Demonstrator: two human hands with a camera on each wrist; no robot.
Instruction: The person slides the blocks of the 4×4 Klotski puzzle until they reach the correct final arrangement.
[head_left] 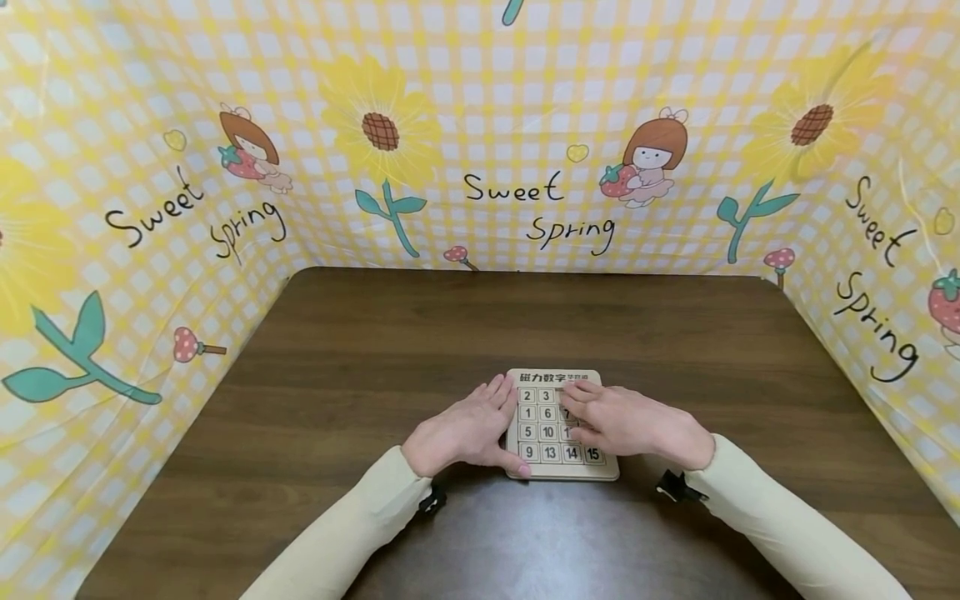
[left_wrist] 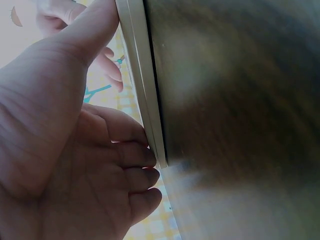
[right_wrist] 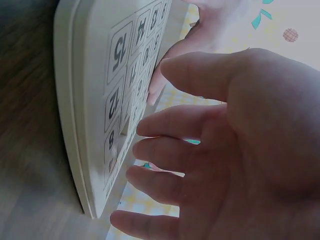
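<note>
A wooden number sliding puzzle (head_left: pixel 570 472) lies flat on the table, with black numbers on pale square tiles. Along its left edge rests my left hand (head_left: pixel 468 425), its thumb on the near left corner. The left wrist view shows those fingertips (left_wrist: pixel 150 156) against the puzzle's side. My right hand (head_left: pixel 633 425) reaches over the upper right tiles with its fingers extended, hiding several of them. In the right wrist view, tiles such as the 15 (right_wrist: pixel 119 52) and the 12 (right_wrist: pixel 114 105) show, along with a gap between tiles near the index finger.
The dark wooden table (head_left: pixel 390 325) reaches to a yellow checked cloth (head_left: pixel 487 108) that stands behind and at both sides, printed with flowers and lettering. Black straps (head_left: pixel 678 486) sit at both wrists.
</note>
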